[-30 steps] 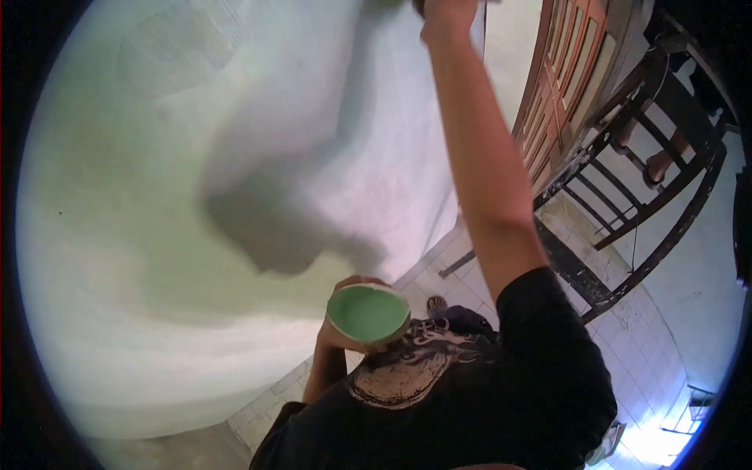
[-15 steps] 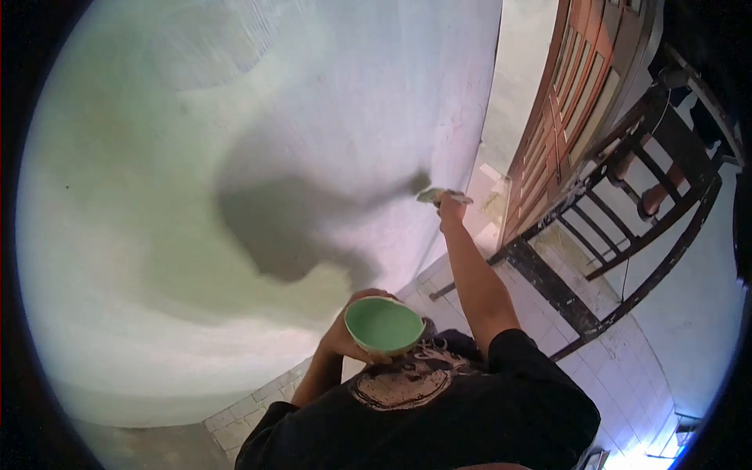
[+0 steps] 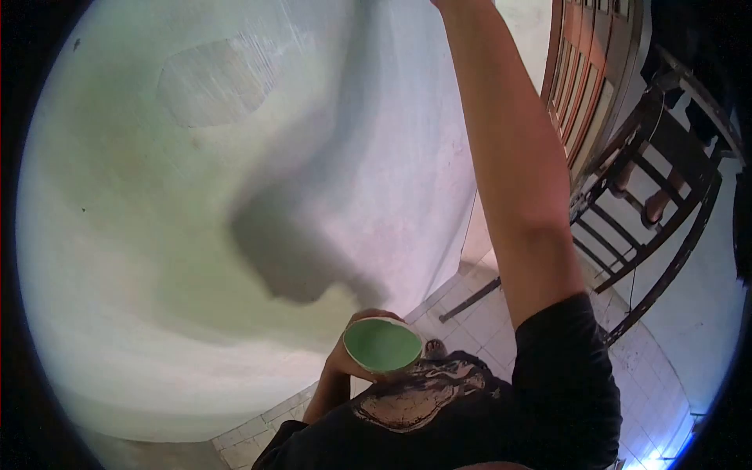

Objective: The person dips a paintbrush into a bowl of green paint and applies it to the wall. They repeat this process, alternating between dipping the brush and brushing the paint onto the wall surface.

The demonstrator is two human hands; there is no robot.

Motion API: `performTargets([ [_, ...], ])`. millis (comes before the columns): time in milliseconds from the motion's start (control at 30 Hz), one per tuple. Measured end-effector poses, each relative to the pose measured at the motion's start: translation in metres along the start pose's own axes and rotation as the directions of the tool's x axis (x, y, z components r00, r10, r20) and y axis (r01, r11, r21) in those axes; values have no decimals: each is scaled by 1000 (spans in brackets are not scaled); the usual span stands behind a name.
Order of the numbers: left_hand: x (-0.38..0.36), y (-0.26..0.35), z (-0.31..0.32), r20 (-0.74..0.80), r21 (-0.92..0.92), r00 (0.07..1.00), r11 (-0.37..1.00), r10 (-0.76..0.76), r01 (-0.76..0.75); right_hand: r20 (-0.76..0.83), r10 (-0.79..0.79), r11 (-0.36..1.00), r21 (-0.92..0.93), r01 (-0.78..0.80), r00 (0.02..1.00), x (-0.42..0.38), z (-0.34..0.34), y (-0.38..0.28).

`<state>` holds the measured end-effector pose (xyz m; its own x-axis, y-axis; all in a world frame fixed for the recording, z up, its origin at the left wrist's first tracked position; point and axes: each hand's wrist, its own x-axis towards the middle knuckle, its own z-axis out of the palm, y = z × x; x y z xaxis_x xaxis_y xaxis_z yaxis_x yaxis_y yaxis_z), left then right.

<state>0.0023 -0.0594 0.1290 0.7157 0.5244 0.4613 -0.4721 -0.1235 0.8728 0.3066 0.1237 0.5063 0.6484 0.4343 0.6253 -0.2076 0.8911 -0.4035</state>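
Note:
My left hand (image 3: 342,356) is wrapped round a small bowl (image 3: 383,345) in front of my chest. Smooth green paint fills it to a wide surface below the pale rim. My right arm (image 3: 513,157) stretches straight up alongside the wall, and its hand is cut off by the top edge of the view. A pale wall (image 3: 196,258) with greenish and whitish areas fills the left side, and the shadow of my head and raised arm falls on it. High on that wall is a rough, scraped patch (image 3: 211,82).
A dark wooden chair (image 3: 654,204) with worn paint is on the right, behind my right arm. A brown slatted door (image 3: 583,86) stands beyond it. Another person's foot (image 3: 654,207) shows through the chair's slats. Pale tiles (image 3: 486,329) cover the floor.
My right hand, which held a paintbrush low at the wall's right edge, has risen out of view at the top. The bowl in my left hand is slightly lower in view.

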Motion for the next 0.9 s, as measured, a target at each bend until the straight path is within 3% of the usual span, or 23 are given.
performTargets([
  [33,-2,-3,-3,50,50,999,999,-1,-2,94,-35,999,-1,35,995,11,-9,13],
  [100,-3,-5,-8,111,123,993,991,35,-49,111,-370,771,-517,372,922,-1,-61,84],
  [133,-6,-7,-8,109,88,994,996,14,-24,46,84,995,-52,-81,995,-60,-56,49],
  [167,-2,-12,-10,116,54,993,999,-6,0,21,219,976,19,-219,976,-74,-95,77],
  [233,-15,-12,-3,-41,6,995,995,-96,96,-201,327,925,-133,-356,923,-142,-148,97],
  [267,-15,-18,-13,37,90,997,994,-70,67,-195,371,899,-170,-404,908,-173,-185,108],
  [300,-17,-15,-12,-12,16,993,993,-115,116,-335,378,875,-176,-452,863,-203,-202,110],
  [333,-111,-136,-69,-3,34,997,996,-80,80,-331,392,797,-343,-497,858,-219,-228,111],
  [367,-90,-210,-128,289,307,948,951,-131,38,-407,370,703,-465,-538,835,-231,-250,120],
  [400,-130,-177,-98,296,317,949,948,-109,10,-387,357,718,-468,-515,850,-221,-246,118],
  [467,-7,11,-12,-89,176,985,971,-148,162,-407,486,654,-418,-630,774,-209,-238,109],
  [533,-10,4,-14,-114,185,986,972,-121,141,-93,325,483,-839,-250,941,-147,-220,109],
  [567,-12,1,-15,-147,192,984,973,-102,129,-142,134,642,-741,-195,981,-122,-187,105],
  [600,-11,1,-17,-143,197,986,974,-88,115,-148,194,665,-707,-241,970,-92,-141,74],
  [633,-10,2,-17,-136,220,990,972,-46,76,-56,134,546,-829,-121,989,-59,-107,51],
  [667,-8,4,-18,-126,244,992,969,0,31,314,-123,467,-818,335,941,0,-107,72],
  [700,-5,7,-18,-117,269,992,963,49,-16,55,147,746,-661,-74,988,1,-35,10],
  [733,-3,11,-16,-112,291,989,955,97,-61,182,1,582,-800,148,983,37,-8,-3],
  [767,0,14,-13,-107,314,984,944,144,-104,167,48,769,-636,70,985,90,18,0],
  [800,4,21,-9,-124,299,980,947,158,-115,623,-200,377,-664,646,756,192,17,38],
  [833,8,18,-11,-127,303,976,944,175,-130,600,-244,301,-700,648,762,197,59,4],
  [867,9,10,-13,-179,303,971,948,157,-98,157,12,874,-481,66,987,155,113,-53],
  [900,10,7,-15,-230,302,964,952,133,-59,199,-10,923,-376,85,980,179,133,-62],
])
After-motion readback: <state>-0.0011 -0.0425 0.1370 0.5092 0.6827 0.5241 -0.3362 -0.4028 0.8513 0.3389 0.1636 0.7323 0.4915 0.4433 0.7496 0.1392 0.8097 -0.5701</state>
